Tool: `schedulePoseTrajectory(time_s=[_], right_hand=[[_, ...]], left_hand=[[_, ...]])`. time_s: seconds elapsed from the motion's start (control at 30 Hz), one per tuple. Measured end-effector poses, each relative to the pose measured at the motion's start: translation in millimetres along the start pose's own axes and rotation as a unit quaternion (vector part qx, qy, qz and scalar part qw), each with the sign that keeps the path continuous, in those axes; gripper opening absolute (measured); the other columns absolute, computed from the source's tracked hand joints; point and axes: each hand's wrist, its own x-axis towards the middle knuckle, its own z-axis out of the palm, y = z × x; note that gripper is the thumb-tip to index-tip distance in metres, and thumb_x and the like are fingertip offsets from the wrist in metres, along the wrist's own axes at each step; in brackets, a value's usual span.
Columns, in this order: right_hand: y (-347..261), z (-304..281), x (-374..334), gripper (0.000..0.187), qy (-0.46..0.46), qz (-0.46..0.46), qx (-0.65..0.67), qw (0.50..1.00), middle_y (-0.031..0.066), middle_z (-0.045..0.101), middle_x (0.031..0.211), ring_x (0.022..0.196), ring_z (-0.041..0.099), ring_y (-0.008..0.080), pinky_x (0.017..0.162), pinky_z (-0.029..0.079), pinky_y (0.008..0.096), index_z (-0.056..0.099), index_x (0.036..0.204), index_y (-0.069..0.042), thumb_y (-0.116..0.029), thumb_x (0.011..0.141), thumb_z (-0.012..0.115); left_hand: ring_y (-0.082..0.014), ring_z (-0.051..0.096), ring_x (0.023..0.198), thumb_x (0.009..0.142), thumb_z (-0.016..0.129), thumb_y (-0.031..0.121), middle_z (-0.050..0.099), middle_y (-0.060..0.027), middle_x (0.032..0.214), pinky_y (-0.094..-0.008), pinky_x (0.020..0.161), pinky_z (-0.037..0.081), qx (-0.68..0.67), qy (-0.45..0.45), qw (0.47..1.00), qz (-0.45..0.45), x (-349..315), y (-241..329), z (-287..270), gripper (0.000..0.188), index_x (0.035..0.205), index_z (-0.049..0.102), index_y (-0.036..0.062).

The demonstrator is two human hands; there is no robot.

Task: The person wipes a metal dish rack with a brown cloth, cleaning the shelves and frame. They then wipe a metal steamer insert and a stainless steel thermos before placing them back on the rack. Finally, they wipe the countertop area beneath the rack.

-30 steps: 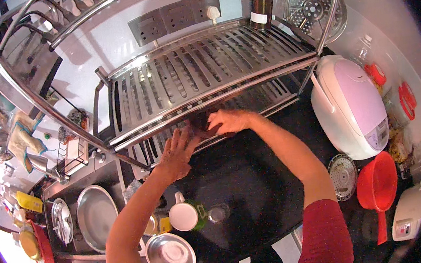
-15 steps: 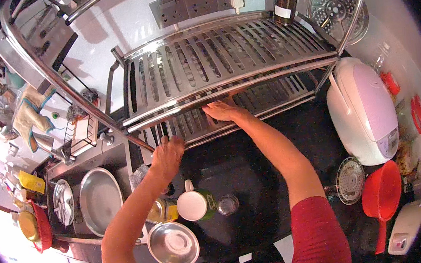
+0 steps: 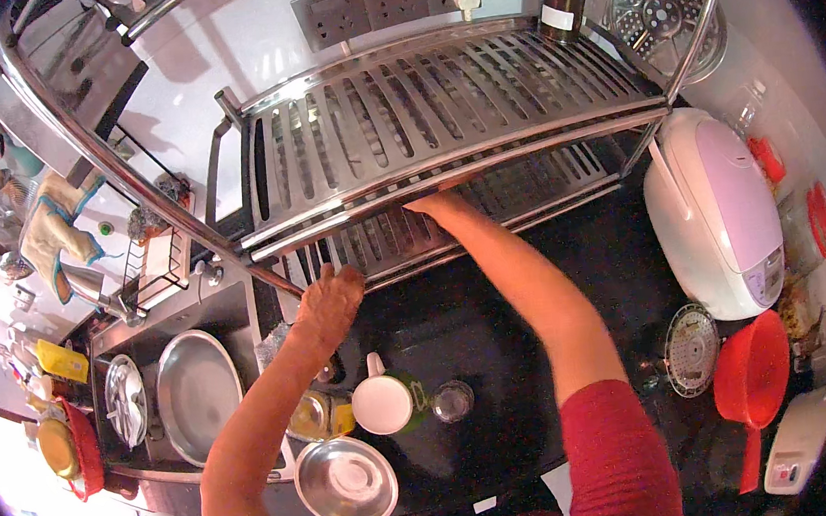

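Low in the frame, at the counter's near edge, a steel bowl [image 3: 345,481] sits mouth up with what looks like a smaller dish or lid nested inside it, and just above it a white mug [image 3: 385,404] stands beside a small clear glass [image 3: 453,401]; what either holds cannot be told. To the left, the sink [image 3: 231,308] holds a wide steel pan [image 3: 196,395], apparently bare inside, probably left there for washing. At centre left the left hand [image 3: 330,303] lies knuckles up, fingers curled loosely at the front edge of the dish rack's lower shelf [image 3: 525,189], gripping nothing that shows. Further up, the right hand [image 3: 433,203] reaches under the upper shelf [image 3: 421,120]; its fingers are hidden, so its grip cannot be told. A white rice cooker [image 3: 718,212], lid shut, stands at right, with a red colander [image 3: 752,371] below it.
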Motion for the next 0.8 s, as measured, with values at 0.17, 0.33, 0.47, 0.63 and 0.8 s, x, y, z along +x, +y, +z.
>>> schedulePoseTrajectory(time_s=[0.17,0.33,0.47,0.63,0.8], right_hand=[[109,44,42,0.044,0.171,-0.267,-0.628,0.711,0.0141,0.050,0.126,0.118,0.045,0.0291,0.102,0.034,0.0406,0.052,0.119,-0.011,-0.038,0.085,0.051],[23,17,-7,0.035,-0.180,0.009,-0.364,0.914,0.0137,0.061,0.103,0.100,0.054,0.0316,0.091,0.040,0.0457,0.065,0.099,-0.009,-0.035,0.083,0.048],[7,10,-54,0.032,-0.212,-0.096,-0.392,0.890,0.0102,0.051,0.108,0.100,0.043,0.0299,0.094,0.034,0.0401,0.068,0.101,-0.011,-0.034,0.079,0.060],[28,-11,-73,0.021,-0.028,-0.149,-0.409,0.900,0.0125,0.054,0.099,0.094,0.049,0.0326,0.084,0.041,0.0425,0.065,0.090,-0.007,-0.022,0.078,0.056],[44,-54,-79,0.029,0.058,-0.030,-0.513,0.856,0.0092,0.051,0.114,0.105,0.048,0.0324,0.089,0.043,0.0411,0.063,0.106,-0.011,-0.011,0.079,0.052]], left_hand=[[-0.0284,0.059,0.092,0.072,0.057,-0.001,0.057,-0.0111,0.090,-0.0343,0.067,0.057,-0.016,0.007,1.000,-0.007,2,2,-6,0.017,0.089,0.061,0.0001],[-0.0280,0.059,0.095,0.071,0.058,-0.001,0.058,-0.0098,0.089,-0.0340,0.066,0.057,-0.009,0.028,1.000,-0.006,3,3,-3,0.016,0.087,0.060,0.0004],[-0.0278,0.059,0.095,0.071,0.059,0.000,0.058,-0.0105,0.089,-0.0332,0.065,0.057,0.003,-0.001,1.000,-0.017,4,-3,9,0.016,0.087,0.060,0.0015],[-0.0272,0.059,0.091,0.069,0.061,-0.001,0.057,-0.0098,0.087,-0.0307,0.063,0.056,0.039,0.016,0.999,0.016,1,-3,6,0.018,0.087,0.060,0.0013],[-0.0264,0.059,0.088,0.070,0.059,-0.001,0.056,-0.0099,0.085,-0.0302,0.062,0.056,0.039,0.051,0.998,0.028,-1,2,-7,0.017,0.087,0.060,0.0007]])
